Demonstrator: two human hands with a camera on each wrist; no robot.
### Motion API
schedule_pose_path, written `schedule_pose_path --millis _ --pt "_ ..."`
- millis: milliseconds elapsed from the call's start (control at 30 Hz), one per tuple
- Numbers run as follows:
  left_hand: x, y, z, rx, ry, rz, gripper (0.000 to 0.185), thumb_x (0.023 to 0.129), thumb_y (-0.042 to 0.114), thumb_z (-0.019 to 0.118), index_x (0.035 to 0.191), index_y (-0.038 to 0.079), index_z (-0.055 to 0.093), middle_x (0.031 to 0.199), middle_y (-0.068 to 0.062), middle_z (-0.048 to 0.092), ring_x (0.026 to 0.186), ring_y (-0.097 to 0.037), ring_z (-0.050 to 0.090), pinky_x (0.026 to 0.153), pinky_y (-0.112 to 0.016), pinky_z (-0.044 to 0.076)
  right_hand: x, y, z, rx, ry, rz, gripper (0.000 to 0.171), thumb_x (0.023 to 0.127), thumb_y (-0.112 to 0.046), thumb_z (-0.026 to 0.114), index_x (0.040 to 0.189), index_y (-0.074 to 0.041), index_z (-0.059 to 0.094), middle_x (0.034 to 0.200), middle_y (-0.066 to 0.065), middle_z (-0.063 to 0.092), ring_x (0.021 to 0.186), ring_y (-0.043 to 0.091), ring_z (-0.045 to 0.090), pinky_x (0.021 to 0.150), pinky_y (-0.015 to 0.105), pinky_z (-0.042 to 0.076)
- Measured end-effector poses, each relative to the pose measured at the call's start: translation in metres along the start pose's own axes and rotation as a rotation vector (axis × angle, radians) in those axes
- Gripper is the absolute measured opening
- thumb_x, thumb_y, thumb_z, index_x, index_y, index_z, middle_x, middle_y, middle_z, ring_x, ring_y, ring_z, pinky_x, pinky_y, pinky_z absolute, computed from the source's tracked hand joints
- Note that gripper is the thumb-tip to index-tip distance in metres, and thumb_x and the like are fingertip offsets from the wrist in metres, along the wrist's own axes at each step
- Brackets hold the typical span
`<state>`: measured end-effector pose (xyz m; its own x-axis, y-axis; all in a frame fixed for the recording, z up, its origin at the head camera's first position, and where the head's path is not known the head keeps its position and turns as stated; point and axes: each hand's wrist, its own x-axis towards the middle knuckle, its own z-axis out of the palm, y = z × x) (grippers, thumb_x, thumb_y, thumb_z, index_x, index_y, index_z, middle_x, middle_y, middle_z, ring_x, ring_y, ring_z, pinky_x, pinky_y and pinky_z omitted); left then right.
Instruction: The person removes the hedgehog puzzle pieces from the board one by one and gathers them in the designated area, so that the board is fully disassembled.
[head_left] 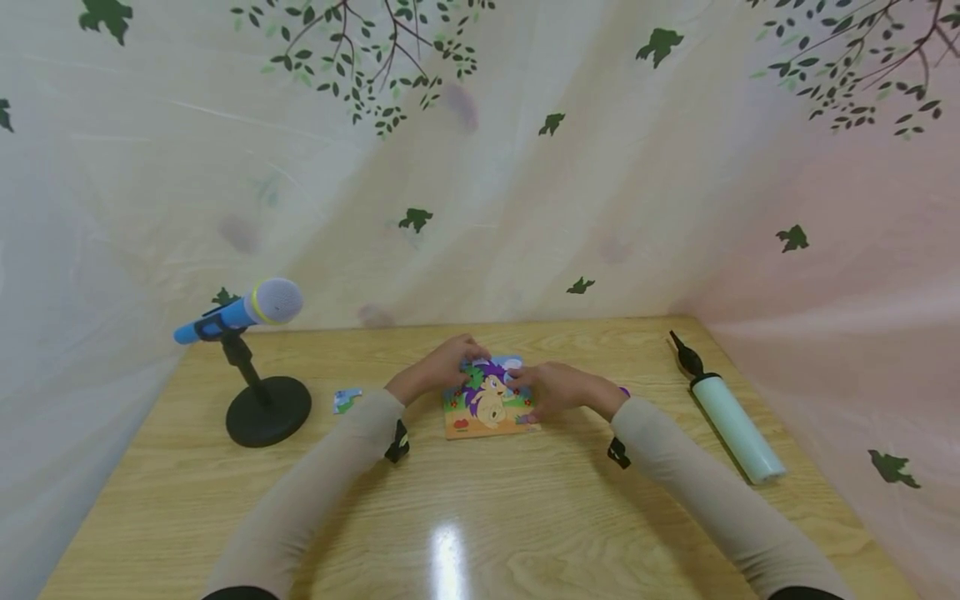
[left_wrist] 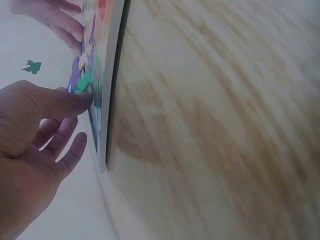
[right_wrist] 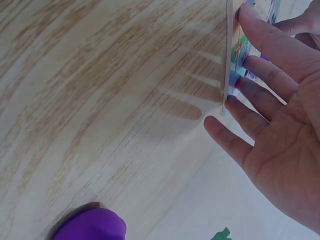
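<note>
A jigsaw puzzle board (head_left: pixel 491 421) with a purple-haired cartoon hedgehog lies flat on the wooden table. Over its upper left my left hand (head_left: pixel 448 364) pinches a puzzle piece (left_wrist: pixel 82 82) between thumb and fingers; the piece has green and purple on it and tilts up from the board. My right hand (head_left: pixel 558 388) rests on the board's right side, its fingers extended and the fingertips touching the picture and edge. Left of the board, apart from it, a loose blue-and-green puzzle piece (head_left: pixel 347 400) lies on the table.
A blue toy microphone (head_left: pixel 240 312) on a black round-based stand (head_left: pixel 268 412) stands at the left. At the right lies a pale mint hand pump (head_left: pixel 738 429) with a black nozzle. A smooth purple object (right_wrist: pixel 92 225) sits beyond my right wrist. Printed curtains hang behind the table.
</note>
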<state>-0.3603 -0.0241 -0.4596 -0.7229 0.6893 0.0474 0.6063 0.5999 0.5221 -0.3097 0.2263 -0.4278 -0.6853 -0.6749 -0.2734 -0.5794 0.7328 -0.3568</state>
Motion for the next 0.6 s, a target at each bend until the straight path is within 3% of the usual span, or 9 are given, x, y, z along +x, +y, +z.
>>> schedule_pose_path --millis 200,600 --pt "-0.0014 -0.0028 0.0009 0.016 0.035 0.052 0.046 0.086 -0.007 0.068 0.13 0.003 0.068 0.119 -0.014 0.064 0.112 -0.03 0.061 0.101 -0.043 0.053 0.0008 -0.0014 0.0008 -0.004 0.007 0.004 0.07 0.087 -0.034 0.081 0.146 -0.006 0.055 0.16 0.02 0.038 0.145 0.045 0.039 0.117 0.058 0.035" --pt "-0.0017 -0.005 0.0039 0.025 0.034 0.037 0.044 0.089 -0.006 0.068 0.133 0.002 0.066 0.119 -0.015 0.063 0.112 -0.029 0.061 0.1 -0.042 0.052 0.0006 -0.0039 -0.0003 -0.017 -0.003 0.01 0.07 0.088 -0.033 0.08 0.146 -0.006 0.054 0.161 0.02 0.038 0.146 0.045 0.039 0.117 0.058 0.035"
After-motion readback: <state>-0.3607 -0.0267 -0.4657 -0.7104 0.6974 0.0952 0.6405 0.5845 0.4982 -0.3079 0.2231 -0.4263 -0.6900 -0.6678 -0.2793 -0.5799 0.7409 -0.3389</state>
